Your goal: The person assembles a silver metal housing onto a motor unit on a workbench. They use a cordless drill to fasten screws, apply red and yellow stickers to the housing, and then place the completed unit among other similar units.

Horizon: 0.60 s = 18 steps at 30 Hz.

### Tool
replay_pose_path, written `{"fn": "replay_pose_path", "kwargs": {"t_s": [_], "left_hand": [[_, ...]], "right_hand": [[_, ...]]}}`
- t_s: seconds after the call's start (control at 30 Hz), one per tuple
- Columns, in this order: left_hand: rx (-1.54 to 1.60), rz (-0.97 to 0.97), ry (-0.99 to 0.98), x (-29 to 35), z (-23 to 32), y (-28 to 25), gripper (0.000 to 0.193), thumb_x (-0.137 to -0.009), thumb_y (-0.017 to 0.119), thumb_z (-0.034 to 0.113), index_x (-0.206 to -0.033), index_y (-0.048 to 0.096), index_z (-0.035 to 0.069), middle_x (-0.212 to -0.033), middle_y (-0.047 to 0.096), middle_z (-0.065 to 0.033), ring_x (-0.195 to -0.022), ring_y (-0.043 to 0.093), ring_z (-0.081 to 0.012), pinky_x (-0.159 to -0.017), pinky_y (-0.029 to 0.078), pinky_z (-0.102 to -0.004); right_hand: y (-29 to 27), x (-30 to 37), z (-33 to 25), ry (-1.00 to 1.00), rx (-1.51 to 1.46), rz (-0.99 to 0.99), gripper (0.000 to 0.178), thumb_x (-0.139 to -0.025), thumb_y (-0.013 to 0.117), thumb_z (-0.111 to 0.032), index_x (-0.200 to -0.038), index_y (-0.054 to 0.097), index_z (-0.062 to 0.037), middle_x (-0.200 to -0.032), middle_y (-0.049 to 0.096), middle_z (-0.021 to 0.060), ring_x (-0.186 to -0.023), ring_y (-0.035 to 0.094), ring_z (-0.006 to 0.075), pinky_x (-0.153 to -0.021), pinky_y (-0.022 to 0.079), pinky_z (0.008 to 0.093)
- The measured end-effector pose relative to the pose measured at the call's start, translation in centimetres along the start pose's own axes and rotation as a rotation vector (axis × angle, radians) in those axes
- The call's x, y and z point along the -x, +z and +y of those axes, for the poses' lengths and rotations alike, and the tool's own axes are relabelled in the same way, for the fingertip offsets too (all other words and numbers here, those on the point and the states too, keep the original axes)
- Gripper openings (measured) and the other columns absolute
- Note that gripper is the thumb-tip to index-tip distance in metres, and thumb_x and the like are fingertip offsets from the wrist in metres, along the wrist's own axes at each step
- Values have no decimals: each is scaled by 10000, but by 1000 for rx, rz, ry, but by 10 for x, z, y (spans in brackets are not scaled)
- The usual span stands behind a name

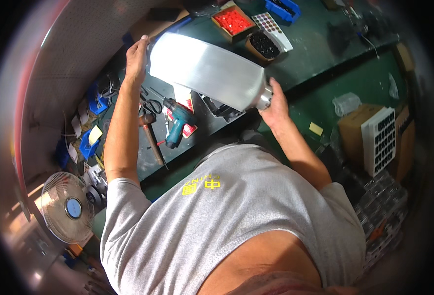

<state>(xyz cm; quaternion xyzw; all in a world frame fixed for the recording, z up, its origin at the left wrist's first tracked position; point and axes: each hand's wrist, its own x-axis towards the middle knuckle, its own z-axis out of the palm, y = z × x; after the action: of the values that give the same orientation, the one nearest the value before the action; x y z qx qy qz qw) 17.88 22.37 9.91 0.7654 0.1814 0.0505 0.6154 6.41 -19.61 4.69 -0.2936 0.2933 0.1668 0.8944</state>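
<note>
A large brushed-silver metal housing (207, 69), long and curved, is held above the dark green workbench (305, 51), tilted down to the right. My left hand (137, 61) grips its far left end, the fingers partly hidden behind the edge. My right hand (277, 104) is closed around the narrower collar (264, 97) at its right end. Below the housing lies a teal cordless drill (179, 122) with a long bit. Left of the drill is a hammer (151, 136) with a wooden handle. A black frame-like part (223, 111) shows partly under the housing.
Boxes of red parts (233, 21) and black parts (263, 45) stand at the back, beside a sticker sheet (272, 30) and a blue bin (282, 10). A fan (67, 207) is at left. Cardboard boxes (358, 129) and a white tray (378, 141) stand at right.
</note>
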Motion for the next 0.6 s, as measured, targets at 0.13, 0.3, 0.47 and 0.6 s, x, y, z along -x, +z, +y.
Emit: {"fn": "replay_pose_path", "kwargs": {"t_s": [0.13,0.3,0.47,0.6], "left_hand": [[62,-68,-130,-7,-18,-1,237,-999,659,176,-1101,727,-26,-925,714,-37,-786,614,-98,-745,501,-246],[12,-181,-37,-17,-13,18,206,-1004,636,128,-1097,718,-37,-977,720,-49,-853,634,-107,-793,504,-252],[-40,-235,56,-3,-2,18,243,-1009,639,158,-1116,712,-47,-977,706,-43,-870,620,-112,-804,494,-252],[-156,-169,-90,22,-28,-41,239,-993,674,206,-1053,740,-15,-911,698,-21,-778,600,-87,-712,486,-246]], "right_hand": [[1,27,20,97,-5,-82,277,-975,546,-279,-1165,572,-80,-1144,651,76,-1074,637,227,-909,530,423],[-26,53,31,237,224,-61,313,-969,559,-208,-1254,526,-82,-1259,589,111,-1146,610,289,-974,532,528],[-38,65,40,293,303,-156,252,-966,584,-111,-1211,537,-72,-1204,604,106,-1144,648,309,-1008,527,541],[-46,61,47,424,307,-300,269,-958,639,-115,-1205,562,-39,-1165,640,116,-1101,676,292,-948,570,482]]}}
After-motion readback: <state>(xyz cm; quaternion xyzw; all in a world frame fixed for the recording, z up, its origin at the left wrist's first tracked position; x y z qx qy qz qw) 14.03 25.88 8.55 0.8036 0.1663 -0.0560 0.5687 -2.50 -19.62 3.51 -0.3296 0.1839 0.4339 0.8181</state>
